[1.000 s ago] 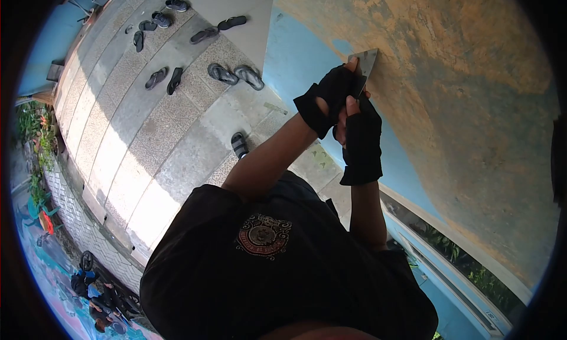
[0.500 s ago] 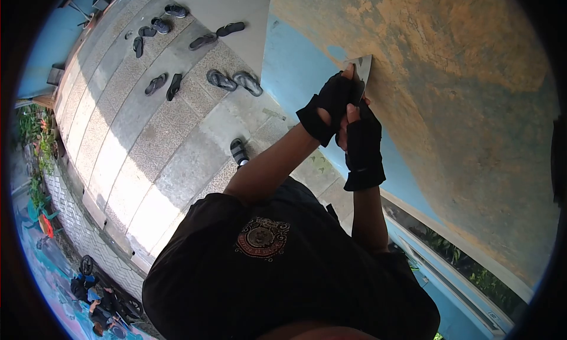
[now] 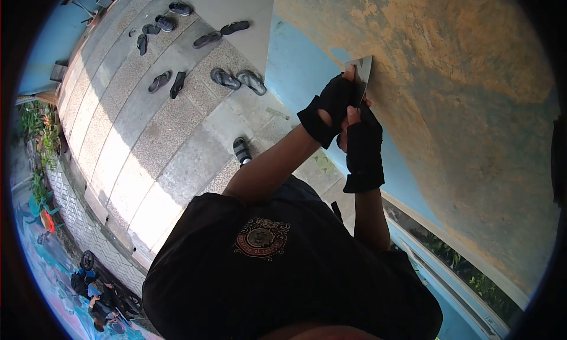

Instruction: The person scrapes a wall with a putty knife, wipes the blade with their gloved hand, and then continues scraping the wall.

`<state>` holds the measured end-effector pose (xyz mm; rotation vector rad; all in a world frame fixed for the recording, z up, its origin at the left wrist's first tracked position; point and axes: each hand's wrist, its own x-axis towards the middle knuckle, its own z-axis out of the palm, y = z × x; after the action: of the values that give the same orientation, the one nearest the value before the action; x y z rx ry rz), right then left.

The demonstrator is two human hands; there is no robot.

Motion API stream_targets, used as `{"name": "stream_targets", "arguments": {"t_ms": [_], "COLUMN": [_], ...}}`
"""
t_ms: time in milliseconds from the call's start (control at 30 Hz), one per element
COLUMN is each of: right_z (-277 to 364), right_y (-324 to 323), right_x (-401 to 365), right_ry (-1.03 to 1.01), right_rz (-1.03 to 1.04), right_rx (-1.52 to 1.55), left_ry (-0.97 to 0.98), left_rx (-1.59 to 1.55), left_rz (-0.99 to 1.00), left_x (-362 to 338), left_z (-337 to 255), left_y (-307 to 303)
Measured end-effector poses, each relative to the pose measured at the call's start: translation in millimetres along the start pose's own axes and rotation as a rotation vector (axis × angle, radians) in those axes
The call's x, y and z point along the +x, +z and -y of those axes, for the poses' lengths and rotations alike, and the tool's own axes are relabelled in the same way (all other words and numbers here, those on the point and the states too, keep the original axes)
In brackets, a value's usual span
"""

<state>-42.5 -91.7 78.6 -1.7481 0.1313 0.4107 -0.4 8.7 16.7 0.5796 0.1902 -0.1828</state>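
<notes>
A putty knife (image 3: pixel 364 71) with a wide metal blade is held against the wall (image 3: pixel 455 103), where the blue paint gives way to a rough tan and grey patch. My left hand (image 3: pixel 335 103), in a black fingerless glove, closes around the knife near the blade, one fingertip lying on the metal. Just below it, my right hand (image 3: pixel 363 145), gloved the same way, is wrapped about the handle end, and the two hands touch. Most of the handle is hidden by the gloves. The blade's far edge meets the surface at the tan patch.
Several sandals and shoes (image 3: pixel 224 78) lie on the paved floor (image 3: pixel 177 139) to the left. My sandalled foot (image 3: pixel 241 150) stands below my left arm. A person beside a motorbike (image 3: pixel 97 298) is at the lower left. Plants (image 3: pixel 44 145) line the left edge.
The view has shifted slightly, so the floor and footwear sit a little further right. Both hands keep their grip on the putty knife, and the blade has barely moved on the wall.
</notes>
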Motion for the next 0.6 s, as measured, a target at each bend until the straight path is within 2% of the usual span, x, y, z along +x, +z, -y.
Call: {"name": "stream_targets", "arguments": {"t_ms": [67, 167, 233, 300, 367, 467, 600], "right_z": [0, -1, -1, 0, -10, 0, -5], "right_y": [7, 5, 0, 3, 9, 1, 3], "right_x": [-1, 6, 4, 8, 9, 2, 8], "right_ry": [0.014, -0.023, -0.002, 0.003, -0.059, 0.031, 0.017], "right_rz": [-0.027, 0.016, 0.019, 0.027, -0.056, -0.024, -0.032], "right_rx": [0.096, -0.007, -0.006, -0.002, -0.067, -0.037, 0.032], "left_ry": [-0.003, -0.043, -0.081, -0.028, -0.054, -0.071, -0.015], "left_rx": [-0.008, -0.092, -0.056, -0.005, -0.039, -0.033, -0.022], "left_rz": [-0.025, 0.03, -0.049, -0.068, -0.055, 0.011, -0.059], "left_x": [5, 11, -1, 8, 9, 5, 10], "left_z": [-2, 4, -5, -5, -10, -2, -8], "left_y": [1, -15, 2, 3, -4, -3, 3]}}
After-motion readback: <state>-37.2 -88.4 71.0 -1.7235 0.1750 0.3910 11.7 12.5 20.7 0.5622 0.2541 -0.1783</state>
